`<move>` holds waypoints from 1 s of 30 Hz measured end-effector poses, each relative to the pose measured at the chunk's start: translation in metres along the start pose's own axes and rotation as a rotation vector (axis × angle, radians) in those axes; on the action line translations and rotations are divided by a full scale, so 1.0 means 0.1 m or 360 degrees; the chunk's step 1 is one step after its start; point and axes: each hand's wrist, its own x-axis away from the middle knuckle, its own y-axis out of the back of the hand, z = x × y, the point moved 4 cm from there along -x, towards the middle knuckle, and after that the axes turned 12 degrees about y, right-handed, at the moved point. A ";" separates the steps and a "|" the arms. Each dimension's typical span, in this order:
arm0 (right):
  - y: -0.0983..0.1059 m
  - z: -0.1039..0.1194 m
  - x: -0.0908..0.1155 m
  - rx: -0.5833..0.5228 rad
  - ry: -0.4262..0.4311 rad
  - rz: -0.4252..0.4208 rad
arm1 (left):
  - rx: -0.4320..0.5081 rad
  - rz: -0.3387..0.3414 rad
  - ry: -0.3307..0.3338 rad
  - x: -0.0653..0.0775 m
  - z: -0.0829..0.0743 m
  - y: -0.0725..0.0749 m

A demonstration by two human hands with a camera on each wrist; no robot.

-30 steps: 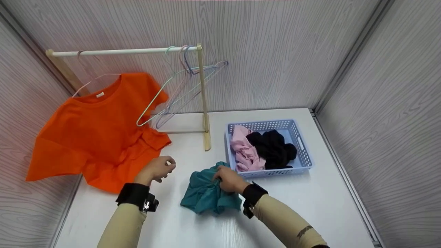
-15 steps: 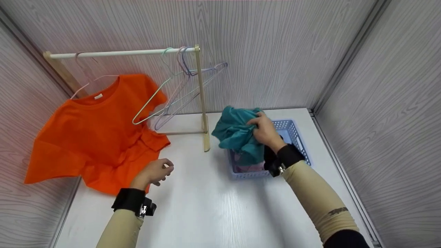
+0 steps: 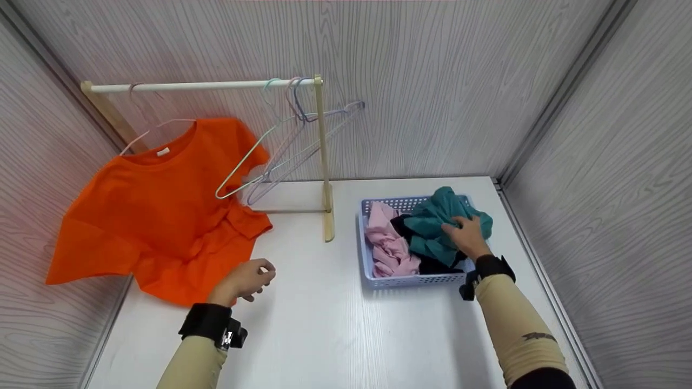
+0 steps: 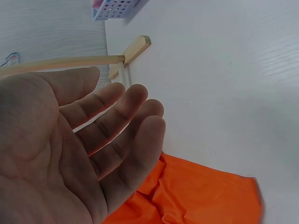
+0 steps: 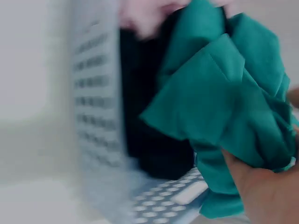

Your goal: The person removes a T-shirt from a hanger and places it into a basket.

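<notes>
Evidently, a bright orange short-sleeved cloth shirt (image 3: 167, 216) hangs below a slim white rail (image 3: 205, 86), its lower part bunched; the left hand (image 3: 243, 281), relaxed and holding nothing, is close enough that a stray sweep could snag it and pull it askew. Further right, a thin mint-green hanger (image 3: 218, 195) might swing if bumped. Rightmost, inside and over a pale blue perforated plastic basket (image 3: 411, 281), a crumpled teal fabric garment (image 3: 432, 216) lies across black cloth (image 3: 435, 266), beside pink cloth (image 3: 394, 254). The right hand (image 3: 467, 237) grips it; since it covers the right rim, letting go there could leave it slipping outside, while lifting might drag the black cloth along.
</notes>
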 end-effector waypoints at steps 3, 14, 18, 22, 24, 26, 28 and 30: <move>-0.11 -0.20 0.13 0.0066 -0.0088 0.0155 | -0.0008 -0.0011 0.0010 0.01 0.02 -0.03; -0.39 -0.58 0.45 0.0170 -0.0287 0.0461 | -0.0062 0.0017 0.0012 0.00 0.03 -0.13; -0.42 -0.56 0.47 0.0204 -0.0299 0.0405 | -0.0074 0.0016 -0.0002 0.00 0.01 -0.13; -0.37 -0.47 0.49 0.0324 -0.0271 0.0357 | -0.0084 0.0018 -0.0025 0.02 -0.03 -0.13; -0.32 -0.41 0.50 0.0399 -0.0256 0.0349 | -0.0081 0.0027 -0.0021 0.03 -0.03 -0.11; -0.26 -0.33 0.52 0.0466 -0.0251 0.0342 | -0.0077 0.0028 -0.0014 0.04 -0.04 -0.09; -0.19 -0.25 0.54 0.0543 -0.0243 0.0326 | -0.0079 0.0028 -0.0005 0.05 -0.05 -0.06; -0.11 -0.15 0.55 0.0618 -0.0227 0.0305 | -0.0081 0.0031 -0.0003 0.06 -0.07 -0.02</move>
